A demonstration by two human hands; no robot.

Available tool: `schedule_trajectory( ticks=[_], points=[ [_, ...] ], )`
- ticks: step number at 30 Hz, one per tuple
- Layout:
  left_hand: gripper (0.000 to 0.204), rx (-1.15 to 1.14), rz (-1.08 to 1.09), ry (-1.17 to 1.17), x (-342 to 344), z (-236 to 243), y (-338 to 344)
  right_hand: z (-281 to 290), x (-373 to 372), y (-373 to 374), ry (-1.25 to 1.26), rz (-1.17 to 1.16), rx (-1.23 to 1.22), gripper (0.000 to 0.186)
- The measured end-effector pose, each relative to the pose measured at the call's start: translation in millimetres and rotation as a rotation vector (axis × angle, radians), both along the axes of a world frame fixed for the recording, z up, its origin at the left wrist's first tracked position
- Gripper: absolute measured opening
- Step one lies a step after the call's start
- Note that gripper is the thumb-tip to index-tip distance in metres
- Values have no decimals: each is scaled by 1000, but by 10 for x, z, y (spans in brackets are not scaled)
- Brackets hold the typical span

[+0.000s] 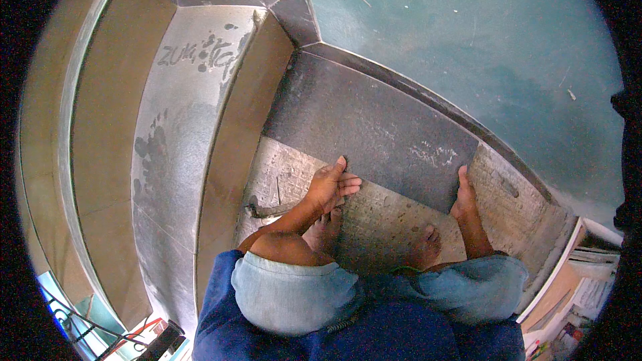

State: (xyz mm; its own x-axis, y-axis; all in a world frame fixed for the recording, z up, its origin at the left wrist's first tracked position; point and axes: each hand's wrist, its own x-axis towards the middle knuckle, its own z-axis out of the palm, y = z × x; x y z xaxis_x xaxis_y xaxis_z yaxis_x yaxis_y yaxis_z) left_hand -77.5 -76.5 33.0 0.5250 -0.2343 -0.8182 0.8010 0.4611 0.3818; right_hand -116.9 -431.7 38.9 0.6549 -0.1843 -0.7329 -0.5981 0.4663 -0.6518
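My left hand [332,186] is just over the near edge of a large dark grey tile [374,120]. Its thumb points up, the fingers stretch to the right, and nothing is in it. At the tile's right edge, near its front corner, my right hand [466,195] lies along the side, stretched out and touching it; part of its fingers is hidden. The tile spans the far part of a stair landing, with pale scuffs on its top. Nearer me and at the right, rough mottled bare floor [381,217] shows.
Brown and grey steps [170,127] rise on the left, with wet-looking marks on one tread. Grey skirting [414,93] borders the blue-green wall [481,33]. A dark thin object [257,208] lies on the bare floor. Cables [87,327] and a shelf-like box [568,281] stand at the lower corners.
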Motion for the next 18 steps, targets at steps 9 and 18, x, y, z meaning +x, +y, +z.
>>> schedule_trajectory(
  ticks=[9,18],
  points=[
    [48,10,4,14,-7,-45,-5,114,41,59,-59,30,33,69],
    [47,-9,-5,-2,-14,-61,7,98,41,70,-48,-21,26,64]
  ],
)
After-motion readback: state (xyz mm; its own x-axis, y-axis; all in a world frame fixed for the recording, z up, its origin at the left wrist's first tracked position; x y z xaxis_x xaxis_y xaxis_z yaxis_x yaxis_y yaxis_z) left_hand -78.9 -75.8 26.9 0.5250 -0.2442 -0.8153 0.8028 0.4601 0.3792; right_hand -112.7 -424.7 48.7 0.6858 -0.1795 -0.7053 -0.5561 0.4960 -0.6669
